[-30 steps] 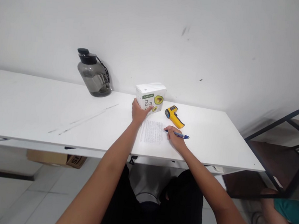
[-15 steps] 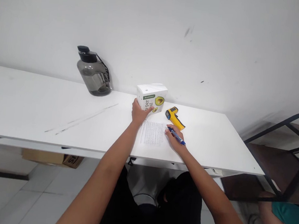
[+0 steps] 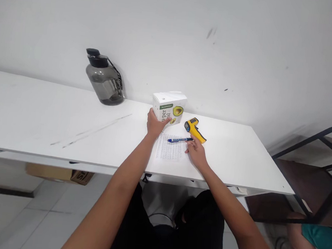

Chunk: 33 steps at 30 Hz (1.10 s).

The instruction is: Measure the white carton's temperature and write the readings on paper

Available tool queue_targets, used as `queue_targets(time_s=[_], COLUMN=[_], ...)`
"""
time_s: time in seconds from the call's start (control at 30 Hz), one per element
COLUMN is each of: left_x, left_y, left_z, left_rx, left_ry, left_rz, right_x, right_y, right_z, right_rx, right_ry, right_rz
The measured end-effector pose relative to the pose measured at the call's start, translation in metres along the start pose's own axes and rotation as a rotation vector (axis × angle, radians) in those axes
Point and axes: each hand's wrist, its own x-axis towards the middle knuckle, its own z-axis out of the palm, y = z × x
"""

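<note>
My left hand (image 3: 155,124) is wrapped round the lower left of a white box (image 3: 170,100) with avocado pictures, its thumb across the front. The box stands upright on the desk near the wall. My right hand (image 3: 196,151) pinches a blue pen (image 3: 179,140) by one end; the pen lies nearly level and points left over a written sheet of paper (image 3: 169,152). Just beyond the right fingers rests a yellow and black infrared thermometer (image 3: 195,130), partly covered by them.
A large grey water bottle (image 3: 105,81) stands at the back left of the white desk (image 3: 37,120). A dark metal rack (image 3: 310,173) is at the right, with another person's leg below it. Under the desk sits a cardboard box (image 3: 58,173).
The pen has swung round in my right hand, from pointing back toward the wrist to pointing left across the paper. My left hand and the avocado box stay put.
</note>
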Motion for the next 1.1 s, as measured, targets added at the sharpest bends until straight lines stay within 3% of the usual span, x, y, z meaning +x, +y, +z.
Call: queue_targets(time_s=[0.6, 1.1], left_x=[-0.0004, -0.0001], left_y=[-0.0008, -0.0053], left_z=[0.0000, 0.0024], left_rx=[0.006, -0.012], left_ry=[-0.008, 0.016], left_rz=[0.000, 0.023], right_x=[-0.0012, 0.0071], right_y=[-0.0055, -0.0018], right_z=[0.0003, -0.0040], right_rx=[0.001, 0.003], right_ry=[0.012, -0.090], right_rz=[0.061, 0.049])
